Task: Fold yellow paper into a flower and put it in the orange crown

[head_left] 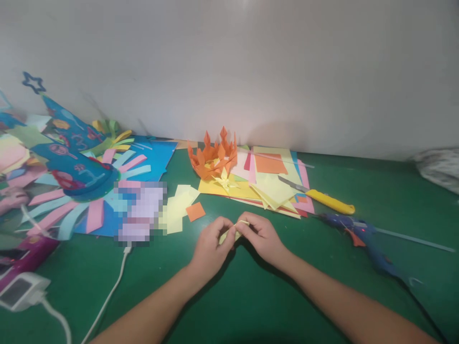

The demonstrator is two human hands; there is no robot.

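Observation:
My left hand (pixel 210 244) and my right hand (pixel 261 235) meet over the green table (pixel 251 296), both pinching a small folded piece of pale yellow paper (pixel 234 231) between their fingertips. Just beyond them lie loose yellow paper pieces (pixel 178 205) and a small orange square (pixel 195 211). An orange folded paper crown shape (pixel 214 155) stands near the wall, with a small yellow folded star (pixel 224 180) in front of it.
A stack of coloured paper sheets (pixel 272 179) lies behind the hands, with a yellow-handled knife (pixel 324 199) at its right edge. A blue glue gun (pixel 362 239) lies right. Left are a blue paper-strip craft (pixel 77 167), a white charger (pixel 23 290) and cable (pixel 111 291).

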